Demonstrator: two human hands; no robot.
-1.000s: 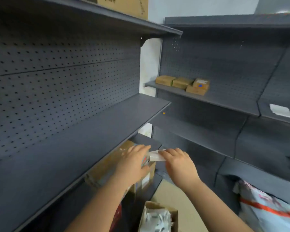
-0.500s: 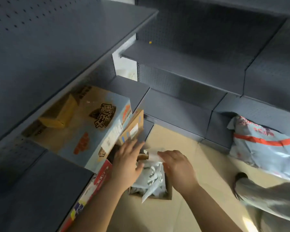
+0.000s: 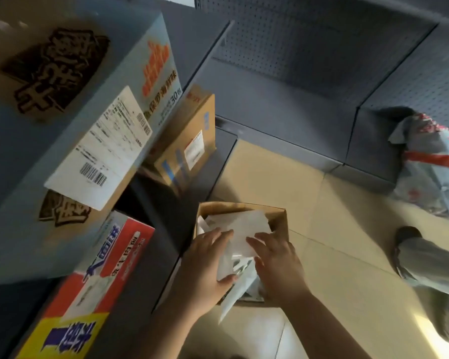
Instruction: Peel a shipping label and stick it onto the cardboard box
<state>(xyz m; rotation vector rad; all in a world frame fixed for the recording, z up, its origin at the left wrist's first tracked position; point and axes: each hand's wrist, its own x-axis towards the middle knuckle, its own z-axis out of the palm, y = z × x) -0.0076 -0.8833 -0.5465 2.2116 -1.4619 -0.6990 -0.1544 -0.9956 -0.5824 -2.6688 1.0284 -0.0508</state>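
The white sheet (image 3: 246,229), likely a label or its backing, looks thin, light and floppy, best pinched at an edge. It lies atop loose papers in the small open carton (image 3: 279,218) on the floor, under the spread fingers of the left hand (image 3: 205,265) and right hand (image 3: 278,265), pressed flat rather than gripped.

hidden: small open box (image 3: 279,218) contents under hands | blurred: shipping label (image 3: 101,149) print | cut off: mail bag (image 3: 436,164) right

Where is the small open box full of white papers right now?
In the head view the small open box sits on the tan floor, low and centre, under both hands, left and right, right of the red-and-white carton.
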